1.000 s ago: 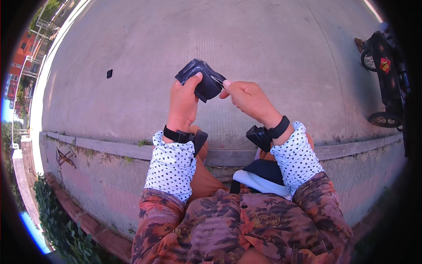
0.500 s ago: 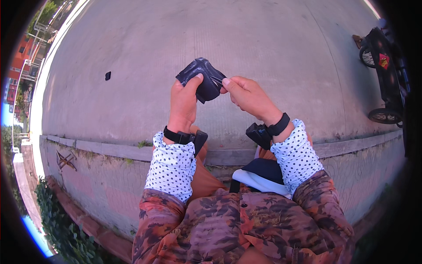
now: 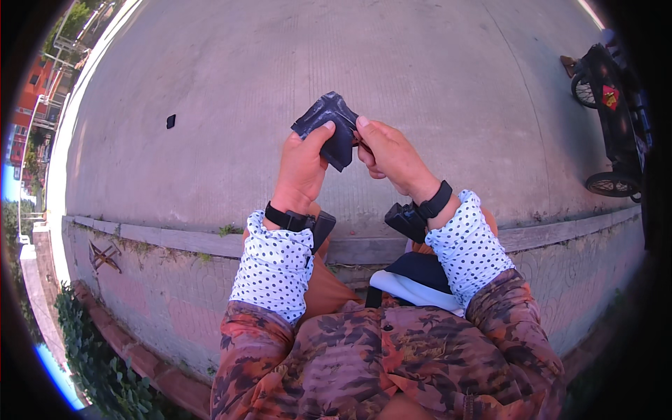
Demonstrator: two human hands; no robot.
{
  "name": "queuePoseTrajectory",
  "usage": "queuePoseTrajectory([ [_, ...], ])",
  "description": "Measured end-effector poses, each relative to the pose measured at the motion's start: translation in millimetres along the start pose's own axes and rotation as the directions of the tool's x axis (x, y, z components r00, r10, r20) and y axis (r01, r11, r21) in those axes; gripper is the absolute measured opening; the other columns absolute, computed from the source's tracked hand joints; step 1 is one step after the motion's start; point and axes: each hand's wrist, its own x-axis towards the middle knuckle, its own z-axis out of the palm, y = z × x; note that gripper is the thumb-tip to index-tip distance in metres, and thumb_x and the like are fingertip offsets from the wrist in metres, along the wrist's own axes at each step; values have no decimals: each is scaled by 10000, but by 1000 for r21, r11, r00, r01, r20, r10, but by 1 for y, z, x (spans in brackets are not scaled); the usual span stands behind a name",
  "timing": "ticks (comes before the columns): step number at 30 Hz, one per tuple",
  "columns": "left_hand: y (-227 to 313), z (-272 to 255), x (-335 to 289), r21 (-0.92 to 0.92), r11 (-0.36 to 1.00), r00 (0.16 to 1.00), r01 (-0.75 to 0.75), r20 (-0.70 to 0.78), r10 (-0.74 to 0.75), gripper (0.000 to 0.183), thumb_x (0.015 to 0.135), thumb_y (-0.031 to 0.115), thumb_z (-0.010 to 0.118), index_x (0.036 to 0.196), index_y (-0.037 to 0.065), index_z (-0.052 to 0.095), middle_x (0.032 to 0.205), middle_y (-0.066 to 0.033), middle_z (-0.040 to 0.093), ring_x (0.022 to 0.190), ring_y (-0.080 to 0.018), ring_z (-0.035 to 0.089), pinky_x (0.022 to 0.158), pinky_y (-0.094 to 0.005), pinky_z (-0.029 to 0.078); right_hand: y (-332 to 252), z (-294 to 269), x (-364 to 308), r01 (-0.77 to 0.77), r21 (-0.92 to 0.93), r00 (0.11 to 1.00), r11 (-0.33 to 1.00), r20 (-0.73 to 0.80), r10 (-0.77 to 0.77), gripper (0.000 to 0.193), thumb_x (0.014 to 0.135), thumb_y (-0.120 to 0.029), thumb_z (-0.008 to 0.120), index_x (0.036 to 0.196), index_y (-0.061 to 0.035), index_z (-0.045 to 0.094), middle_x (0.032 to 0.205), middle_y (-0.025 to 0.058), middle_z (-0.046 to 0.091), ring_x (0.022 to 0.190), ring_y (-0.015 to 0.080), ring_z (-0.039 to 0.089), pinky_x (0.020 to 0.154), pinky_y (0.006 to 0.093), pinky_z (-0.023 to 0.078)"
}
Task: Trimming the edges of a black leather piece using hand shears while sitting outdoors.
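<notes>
A small dark blue-black folded piece (image 3: 339,143), which looks like cloth or soft leather with pale scuffs, is held up above the pavement. My left hand (image 3: 303,164) grips its left side, with the thumb flat on top and the fingers underneath. My right hand (image 3: 392,154) is closed in a pinch against its right edge, thumb uppermost. Whatever lies between those right fingers is mostly hidden; only a dark sliver shows below the thumb. Both wrists wear black straps with a dark box attached.
Grey concrete pavement (image 3: 434,63) spreads ahead, with a small black object (image 3: 171,122) lying at the left. A dark wheeled cart (image 3: 616,119) stands at the far right, beside part of a person's foot (image 3: 568,66). A low kerb (image 3: 175,240) runs across near my knees.
Both hands and the dark piece have shifted slightly right. My right fingers have closed in on its edge, and the thin shiny prongs that showed there are now out of sight.
</notes>
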Motion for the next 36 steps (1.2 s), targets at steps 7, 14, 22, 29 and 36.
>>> queuePoseTrajectory([
  [7, -3, 1, -1, -33, 998, 999, 46, 28, -45, 233, 967, 89, 596, 1179, 1, 638, 1067, -66, 704, 954, -174, 688, 815, -319, 559, 4, 5, 3, 26, 72, 999, 997, -44, -23, 361, 1064, -438, 466, 907, -117, 514, 654, -58, 416, 516, 41, 300, 456, 232, 258],
  [14, -5, 2, 0, -75, 996, 999, 44, 12, -43, 200, 964, 96, 619, 1151, 30, 648, 1038, -49, 709, 931, -152, 685, 807, -313, 545, 9, 9, 6, 105, -1, 988, 994, -117, -105, 330, 1051, -421, 511, 891, -132, 530, 659, -71, 416, 518, 34, 320, 467, 229, 283],
  [22, -6, 2, 0, -99, 994, 999, 51, 7, -50, 215, 960, 99, 626, 1165, 33, 641, 1052, -48, 708, 947, -158, 685, 827, -319, 547, 13, 12, 7, 168, -3, 977, 986, -133, -167, 310, 1045, -402, 529, 899, -129, 546, 666, -78, 419, 528, 26, 331, 475, 219, 293],
  [29, -2, 1, 0, -106, 994, 999, 38, 31, -35, 235, 952, 140, 656, 1163, 40, 635, 1054, -48, 698, 965, -158, 676, 837, -325, 540, 10, 9, 5, 192, -28, 968, 981, -158, -194, 328, 1039, -327, 546, 862, -55, 593, 736, -39, 520, 652, 52, 446, 586, 239, 393],
  [36, -6, -3, 3, -60, 998, 994, -37, -103, 30, 228, 942, 170, 675, 1126, 59, 602, 1009, -47, 680, 899, -153, 676, 779, -312, 550, 14, 7, 2, 184, -113, 974, 976, -113, -196, 306, 1047, -370, 529, 942, -94, 610, 656, -79, 423, 536, 23, 328, 479, 215, 288],
])
